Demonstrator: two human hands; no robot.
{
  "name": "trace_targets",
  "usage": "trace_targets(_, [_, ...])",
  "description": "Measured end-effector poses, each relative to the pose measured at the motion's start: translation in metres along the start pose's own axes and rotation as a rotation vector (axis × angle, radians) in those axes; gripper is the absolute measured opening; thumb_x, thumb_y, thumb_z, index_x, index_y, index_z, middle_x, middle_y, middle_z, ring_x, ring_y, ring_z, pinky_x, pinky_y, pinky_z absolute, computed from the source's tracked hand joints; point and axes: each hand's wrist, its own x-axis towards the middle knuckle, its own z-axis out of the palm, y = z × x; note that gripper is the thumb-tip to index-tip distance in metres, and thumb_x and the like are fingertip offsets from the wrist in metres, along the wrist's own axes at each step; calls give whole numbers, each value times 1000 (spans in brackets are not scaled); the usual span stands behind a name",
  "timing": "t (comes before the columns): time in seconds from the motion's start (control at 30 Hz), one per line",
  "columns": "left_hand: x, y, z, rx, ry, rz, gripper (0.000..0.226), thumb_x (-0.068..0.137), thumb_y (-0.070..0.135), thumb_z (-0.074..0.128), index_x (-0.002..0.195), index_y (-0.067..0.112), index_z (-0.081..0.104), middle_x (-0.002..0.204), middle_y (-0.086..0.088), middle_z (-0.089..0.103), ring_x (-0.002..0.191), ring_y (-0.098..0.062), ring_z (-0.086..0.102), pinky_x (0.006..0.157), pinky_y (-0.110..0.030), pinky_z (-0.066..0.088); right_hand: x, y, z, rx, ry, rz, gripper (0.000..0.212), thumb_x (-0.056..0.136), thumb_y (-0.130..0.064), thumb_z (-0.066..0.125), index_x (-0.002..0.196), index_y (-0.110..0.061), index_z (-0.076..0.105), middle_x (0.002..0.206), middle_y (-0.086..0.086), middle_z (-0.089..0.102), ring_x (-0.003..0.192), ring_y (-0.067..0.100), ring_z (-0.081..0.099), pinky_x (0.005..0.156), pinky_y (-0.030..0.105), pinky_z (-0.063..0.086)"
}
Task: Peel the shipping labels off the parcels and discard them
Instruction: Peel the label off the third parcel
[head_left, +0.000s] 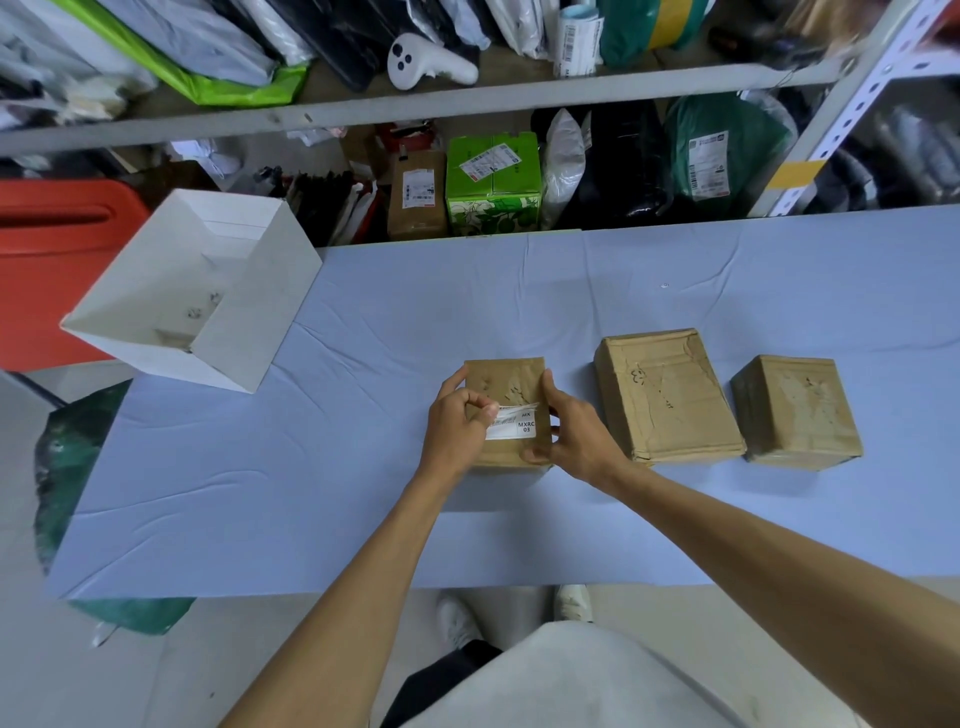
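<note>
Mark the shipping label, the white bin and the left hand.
shipping label (514, 427): head view, printed white face.
white bin (260, 312): head view, right wall.
left hand (454, 423): head view, back of hand.

matt brown cardboard parcel (506, 410), white paper label (511, 423), creased cloth table cover (363, 467)

shelf (415, 101): white controller (423, 62) | far left: red bin (57, 244)

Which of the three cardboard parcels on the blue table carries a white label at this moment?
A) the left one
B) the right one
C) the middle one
A: the white label lies on the left parcel, pinched by the left hand, while the middle parcel and right parcel show bare cardboard.
</note>
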Motion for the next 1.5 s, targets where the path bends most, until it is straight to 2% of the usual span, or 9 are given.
trace_targets(0.2, [1, 0, -1, 6, -6, -4, 15, 87, 9, 62, 74, 15, 61, 152, 5, 36, 134, -14, 42, 101, -21, 33, 0, 0, 0, -14, 2, -5, 109, 72, -4, 78, 153, -17, 7, 126, 2, 57, 109, 21, 61, 83, 40, 58])
trace_targets(0.33, [1, 0, -2, 18, -2, -18, 8, 87, 9, 63, 80, 7, 65, 152, 5, 36, 132, -14, 43, 99, -21, 34, -1, 0, 1, -11, -2, 3, 109, 73, -3, 77, 153, -19, 5, 125, 1, 58, 106, 22, 62, 82, 41, 58])
trace_targets(0.5, [1, 2, -1, 13, 0, -13, 15, 87, 12, 64, 73, 16, 62, 151, 7, 36, 132, -15, 44, 107, -33, 39, 1, -1, 0, -36, -3, 3, 110, 72, -6, 78, 153, -20, 5, 124, 0, 58, 105, 21, 62, 82, 41, 58])
trace_targets(0.73, [1, 2, -1, -12, 15, -12, 23, 87, 11, 65, 67, 22, 59, 150, 6, 37, 133, -16, 44, 109, -38, 38, 2, 0, -1, -77, 1, -11, 111, 72, -7, 79, 153, -17, 3, 124, 2, 57, 107, 24, 60, 86, 41, 56])
trace_targets(0.9, [0, 5, -1, -13, 27, -13, 25, 86, 10, 65, 66, 24, 59, 150, 4, 38, 131, -16, 46, 109, -36, 39, 3, -1, -1, -114, -8, -23, 112, 73, -8, 78, 154, -17, 0, 126, 5, 56, 110, 24, 58, 88, 40, 56])
trace_targets(1.1, [-1, 4, 0, -44, 26, -31, 23, 87, 10, 64, 67, 21, 60, 150, 5, 36, 129, -16, 48, 107, -39, 40, 3, -2, -1, -142, -2, -35, 113, 71, -7, 79, 153, -14, 1, 125, 7, 56, 109, 26, 57, 87, 42, 54])
trace_targets(1.2, [1, 7, 1, -51, 25, -42, 22, 88, 12, 63, 67, 19, 59, 150, 6, 37, 128, -15, 49, 107, -34, 39, 2, -3, -2, -140, -4, -41, 113, 72, -8, 79, 153, -13, 0, 125, 7, 56, 110, 25, 57, 87, 40, 55])
trace_targets(1.5, [2, 7, 0, -49, 24, -40, 21, 89, 13, 63, 68, 18, 59, 150, 5, 37, 125, -16, 52, 105, -33, 41, 0, -7, -2, -144, -10, -27, 113, 74, -8, 78, 153, -14, -3, 127, 7, 55, 111, 24, 56, 88, 37, 55])
